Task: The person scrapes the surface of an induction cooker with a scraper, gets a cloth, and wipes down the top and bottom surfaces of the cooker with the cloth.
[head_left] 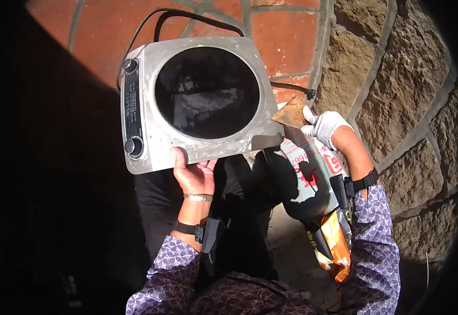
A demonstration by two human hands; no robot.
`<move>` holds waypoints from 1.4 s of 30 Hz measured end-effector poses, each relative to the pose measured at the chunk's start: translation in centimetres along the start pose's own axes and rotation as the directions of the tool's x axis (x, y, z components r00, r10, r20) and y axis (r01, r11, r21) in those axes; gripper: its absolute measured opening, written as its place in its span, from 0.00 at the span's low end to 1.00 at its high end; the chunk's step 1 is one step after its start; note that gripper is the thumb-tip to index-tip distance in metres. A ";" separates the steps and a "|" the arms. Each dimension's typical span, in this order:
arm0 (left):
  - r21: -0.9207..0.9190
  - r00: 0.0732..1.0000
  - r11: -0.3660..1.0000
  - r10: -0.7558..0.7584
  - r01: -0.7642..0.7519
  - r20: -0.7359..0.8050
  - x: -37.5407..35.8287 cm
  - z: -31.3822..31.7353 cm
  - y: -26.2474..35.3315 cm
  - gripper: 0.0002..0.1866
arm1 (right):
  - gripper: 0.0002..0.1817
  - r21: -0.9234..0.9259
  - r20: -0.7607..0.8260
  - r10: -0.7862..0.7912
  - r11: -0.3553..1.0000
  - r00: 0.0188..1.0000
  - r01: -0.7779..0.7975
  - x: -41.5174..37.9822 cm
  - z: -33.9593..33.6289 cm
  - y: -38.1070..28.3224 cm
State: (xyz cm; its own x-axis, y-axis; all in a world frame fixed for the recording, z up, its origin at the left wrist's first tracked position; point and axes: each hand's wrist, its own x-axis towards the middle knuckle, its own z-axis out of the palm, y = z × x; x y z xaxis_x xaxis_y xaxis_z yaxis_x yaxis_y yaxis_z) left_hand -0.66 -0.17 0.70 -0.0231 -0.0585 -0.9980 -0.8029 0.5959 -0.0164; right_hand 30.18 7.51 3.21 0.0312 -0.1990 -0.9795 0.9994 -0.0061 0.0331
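Observation:
A silver electric cooker with a round black concave top is held up off the ground, its control panel with two knobs on the left side. My left hand grips its near edge from below, thumb on the metal face. My right hand wears a white glove and holds a rusty flat scraper blade at the cooker's right corner. Whether the blade touches the cooker is unclear. A black power cord trails from the cooker's back.
Red paving tiles lie beyond the cooker. A rough stone wall stands to the right. A printed plastic sack lies under my right forearm. Deep shadow covers the left side.

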 end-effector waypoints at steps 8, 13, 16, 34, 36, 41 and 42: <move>0.027 1.000 1.000 0.010 -0.011 0.017 -0.1 0.1 0.0 0.39 | 0.32 -0.002 -0.075 -0.067 0.998 0.995 0.067 1.8 0.4 2.0; 0.012 1.000 1.000 0.006 -0.006 -0.001 0.0 0.1 -0.1 0.38 | 0.33 -0.041 -0.153 -0.145 0.989 0.978 0.140 3.8 -0.5 2.2; 0.020 1.000 1.000 0.004 -0.005 0.007 0.1 -0.1 -0.2 0.38 | 0.34 -0.025 -0.198 -0.139 0.990 0.970 0.137 3.7 -0.2 2.8; 0.014 1.000 1.000 0.024 -0.024 0.017 -0.1 0.3 -0.2 0.37 | 0.35 0.200 -0.217 0.120 0.977 0.969 -0.077 12.1 -2.3 1.5; 0.012 0.999 1.000 0.011 -0.012 0.036 0.0 0.1 -0.2 0.37 | 0.32 0.287 -0.215 0.225 0.945 0.951 -0.159 13.7 -4.3 0.2; 0.014 1.000 1.000 0.020 -0.020 0.023 -0.2 0.3 -0.1 0.37 | 0.30 0.268 -0.245 0.210 0.953 0.947 -0.142 14.2 -4.2 0.7; 0.016 1.000 1.000 0.020 -0.020 0.022 -0.2 0.2 -0.2 0.37 | 0.30 0.265 -0.252 0.209 0.954 0.945 -0.141 13.9 -4.7 0.7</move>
State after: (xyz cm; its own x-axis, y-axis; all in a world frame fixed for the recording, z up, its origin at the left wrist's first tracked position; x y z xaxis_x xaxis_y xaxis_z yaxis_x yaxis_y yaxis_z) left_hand -0.39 -0.08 0.89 -0.0259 -0.0290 -0.9992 -0.7928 0.6094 0.0029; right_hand 31.42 9.30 -11.30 0.2417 0.0576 -0.9686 0.9457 -0.2375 0.2219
